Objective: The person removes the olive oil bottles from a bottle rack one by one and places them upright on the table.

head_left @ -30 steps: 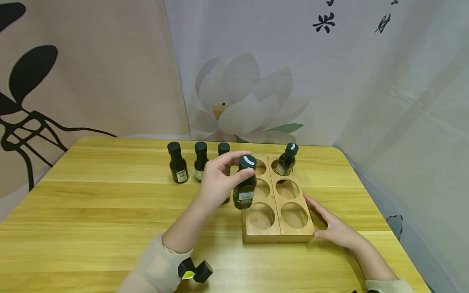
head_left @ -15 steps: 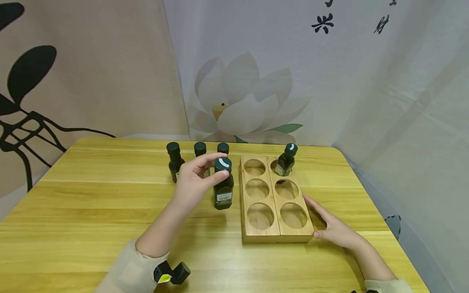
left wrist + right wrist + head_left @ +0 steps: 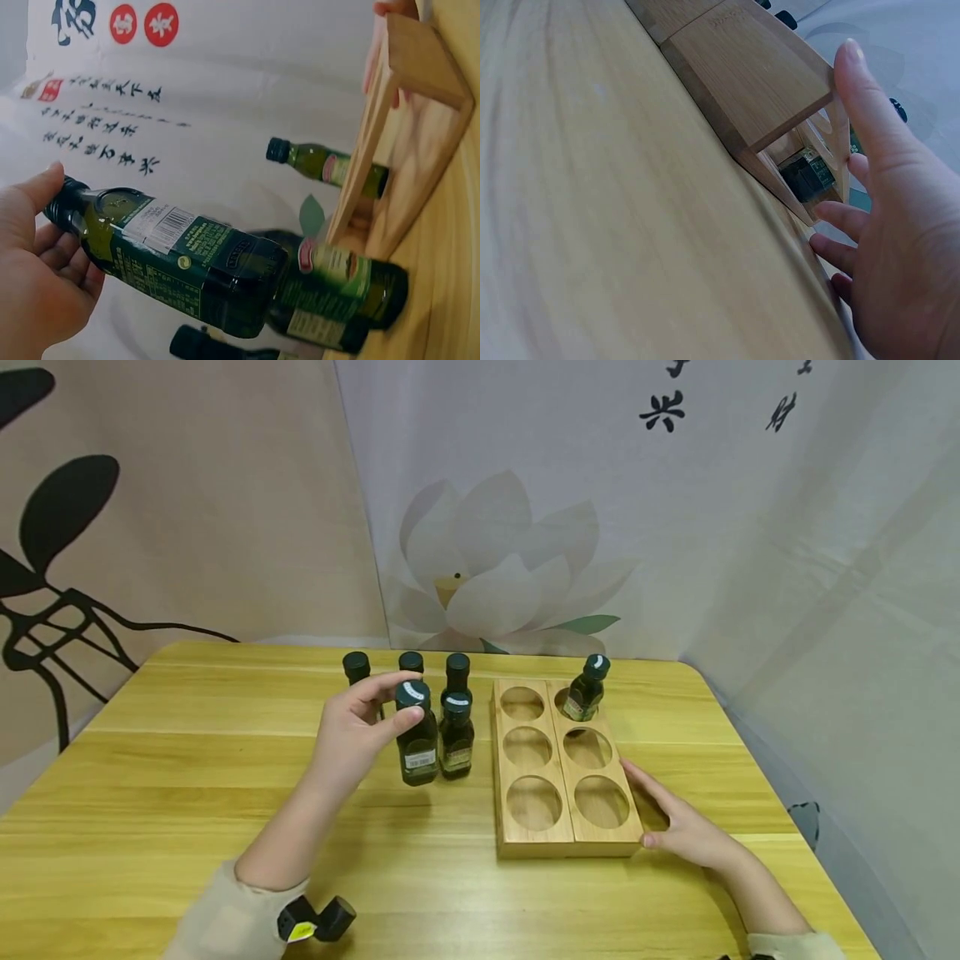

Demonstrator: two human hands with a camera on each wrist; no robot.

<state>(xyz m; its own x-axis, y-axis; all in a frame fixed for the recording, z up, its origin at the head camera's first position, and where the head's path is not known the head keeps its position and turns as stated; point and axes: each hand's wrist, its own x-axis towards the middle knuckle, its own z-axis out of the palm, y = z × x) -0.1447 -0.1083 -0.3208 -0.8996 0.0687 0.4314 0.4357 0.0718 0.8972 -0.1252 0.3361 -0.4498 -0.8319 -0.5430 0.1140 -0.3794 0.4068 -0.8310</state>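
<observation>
My left hand (image 3: 345, 735) pinches a dark green olive oil bottle (image 3: 417, 747) by its capped neck, between thumb and fingers. The bottle hangs upright above the table; its barcode label (image 3: 166, 227) shows in the left wrist view. Just right of it stands another olive oil bottle (image 3: 456, 739), with several dark-capped bottles (image 3: 457, 672) behind, partly hidden by my hand. My right hand (image 3: 686, 831) touches the right side and near corner of a wooden rack (image 3: 561, 768) with extended thumb and fingers. One bottle (image 3: 585, 689) sits in the rack's far right hole.
The rack's other round holes hold no bottles. A wooden table (image 3: 187, 793) extends to the left and front. Behind it hangs a printed cloth (image 3: 510, 552) with a lotus and dark writing.
My left hand has carried the olive oil bottle leftward, away from above the rack's left edge, uncovering the bottle beside the rack. My right hand stays at the rack.
</observation>
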